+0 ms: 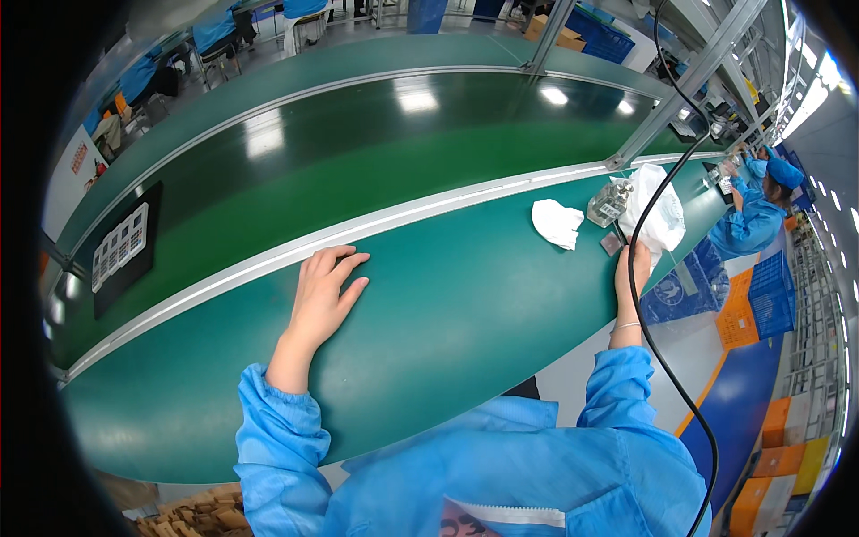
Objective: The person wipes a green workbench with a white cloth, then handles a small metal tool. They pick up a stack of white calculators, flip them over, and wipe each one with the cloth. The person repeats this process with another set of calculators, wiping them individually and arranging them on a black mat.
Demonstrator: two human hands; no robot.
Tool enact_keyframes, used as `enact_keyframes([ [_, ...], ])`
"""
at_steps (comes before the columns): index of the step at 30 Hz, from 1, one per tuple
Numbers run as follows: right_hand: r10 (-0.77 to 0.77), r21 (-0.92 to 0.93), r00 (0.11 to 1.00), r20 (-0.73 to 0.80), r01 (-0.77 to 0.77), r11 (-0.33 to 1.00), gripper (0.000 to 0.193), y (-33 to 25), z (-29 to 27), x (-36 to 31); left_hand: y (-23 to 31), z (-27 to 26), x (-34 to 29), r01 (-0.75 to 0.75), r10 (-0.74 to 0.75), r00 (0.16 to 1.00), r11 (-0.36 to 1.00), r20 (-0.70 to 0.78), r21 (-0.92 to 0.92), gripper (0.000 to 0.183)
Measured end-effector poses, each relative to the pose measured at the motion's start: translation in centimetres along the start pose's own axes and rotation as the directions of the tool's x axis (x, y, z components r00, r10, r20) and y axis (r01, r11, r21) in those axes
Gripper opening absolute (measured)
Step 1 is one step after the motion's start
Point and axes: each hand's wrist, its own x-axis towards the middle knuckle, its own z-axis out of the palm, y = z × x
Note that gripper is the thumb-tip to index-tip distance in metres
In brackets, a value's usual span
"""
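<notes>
My left hand (327, 294) lies on the green worktable (429, 309) near the metal rail, its fingers apart and nothing in them. On the right, by the table's near edge, my right hand (632, 276) is closed. A thin dark piece shows just above its fingers, but what they hold is not clear. Beside that hand are a crumpled white plastic bag (660, 213) and a small brownish square piece (611, 243). A clear bottle with a metal top (608, 204) stands just beyond, and a white cloth or wipe (557, 224) lies to its left.
A black cable (667, 353) hangs across the right side, in front of my right hand. Past the rail (385, 217) runs a green conveyor belt (358, 148), carrying a black tray with pale pieces (123, 243). A co-worker (756, 215) in blue sits farther right, near blue and orange crates (769, 291).
</notes>
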Motion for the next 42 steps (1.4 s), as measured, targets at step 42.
enact_keyframes([
  [42,-0.723,0.634,0.183,0.666,-0.649,0.421,0.025,-34.9,-0.3,-12.4,1.0,0.5,-2.8,0.268,-0.209,0.958,0.420,0.195,-0.867,0.040],
])
